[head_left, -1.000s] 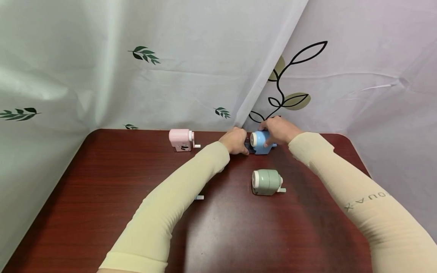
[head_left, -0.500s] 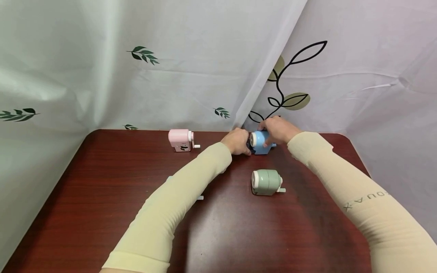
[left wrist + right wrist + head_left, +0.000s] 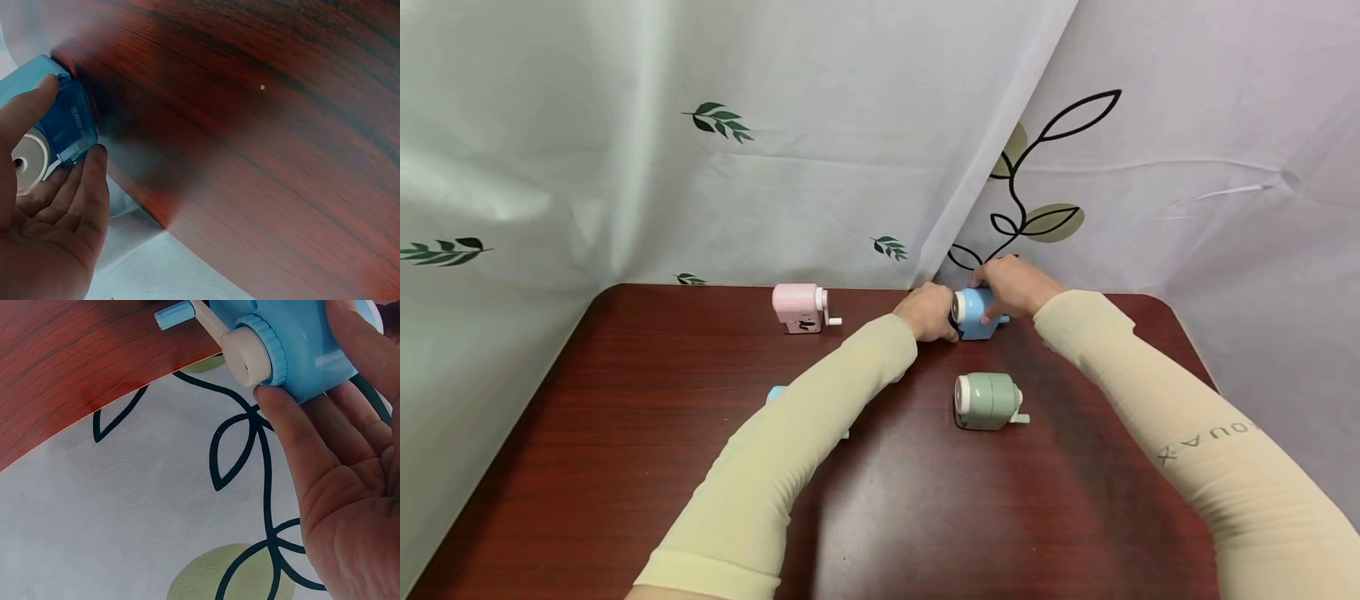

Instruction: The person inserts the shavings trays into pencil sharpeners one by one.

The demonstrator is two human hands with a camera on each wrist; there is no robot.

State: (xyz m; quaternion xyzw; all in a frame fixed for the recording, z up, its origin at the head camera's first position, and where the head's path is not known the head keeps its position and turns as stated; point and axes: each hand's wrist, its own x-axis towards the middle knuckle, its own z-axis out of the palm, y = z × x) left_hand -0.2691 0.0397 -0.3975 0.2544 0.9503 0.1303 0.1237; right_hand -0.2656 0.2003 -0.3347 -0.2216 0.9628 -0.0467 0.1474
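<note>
A blue hand-crank pencil sharpener (image 3: 979, 327) stands at the table's back edge. My right hand (image 3: 1017, 286) grips its body from above and behind; in the right wrist view the crank (image 3: 175, 315) and ribbed collar lie beside the fingers. At the sharpener's front, my left hand (image 3: 928, 313) holds its see-through blue shavings drawer (image 3: 74, 119) between thumb and fingers. The drawer sits close up against the body, under the cream ring (image 3: 31, 160) with the pencil hole. In the head view the left hand hides most of the drawer.
A green pencil sharpener (image 3: 988, 402) stands in front of the blue one. Toward the back left is a pink sharpener (image 3: 798, 305) with a white crank. My left sleeve (image 3: 790, 442) mostly covers another light blue thing (image 3: 775, 392). A white patterned curtain (image 3: 820, 192) hangs behind the table.
My left hand has moved right toward the blue sharpener, and the drawer has slid into its body. The right hand has stayed in place.
</note>
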